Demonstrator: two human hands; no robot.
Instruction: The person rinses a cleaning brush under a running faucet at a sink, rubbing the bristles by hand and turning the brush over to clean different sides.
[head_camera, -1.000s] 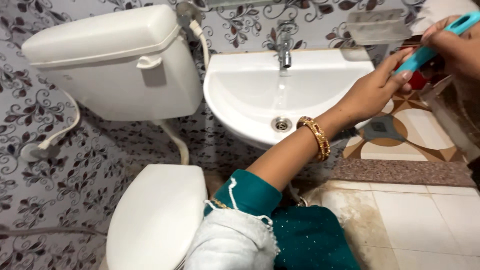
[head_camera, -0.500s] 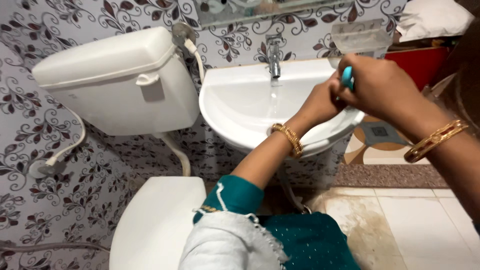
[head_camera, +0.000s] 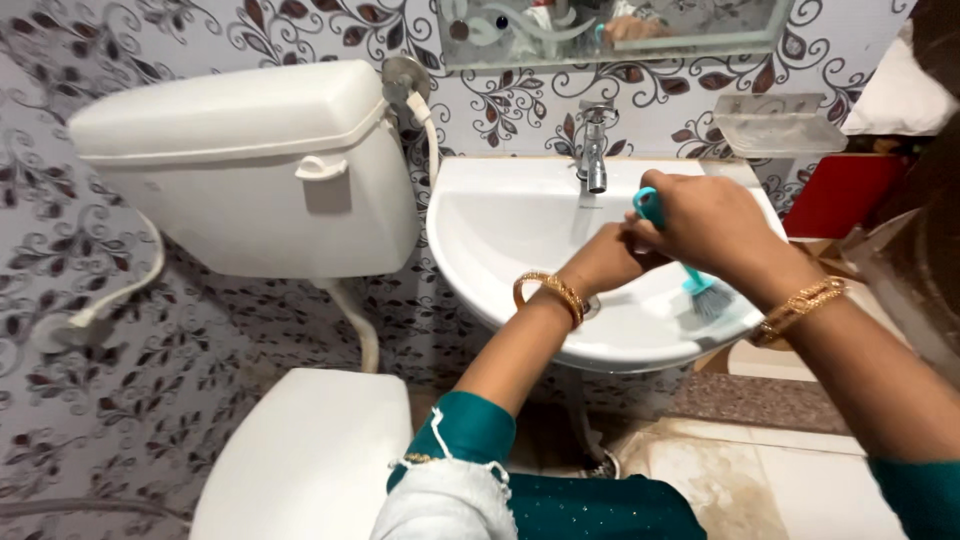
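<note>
Patterned floral wall tiles (head_camera: 200, 330) behind, with white cistern (head_camera: 250, 165) at upper left, closed toilet lid (head_camera: 310, 460) at lower left, mirror (head_camera: 610, 30) along the top edge. White washbasin (head_camera: 520, 235) at centre right, chrome tap (head_camera: 594, 155) above its bowl. Right hand (head_camera: 705, 225) closed round the teal brush (head_camera: 690, 275) over the bowl, bristles down against the basin's right inner wall. Left hand (head_camera: 605, 262) just beside the right, touching it, fingers curled near the handle; grip on the brush not clear. Gold bangles on both wrists.
</note>
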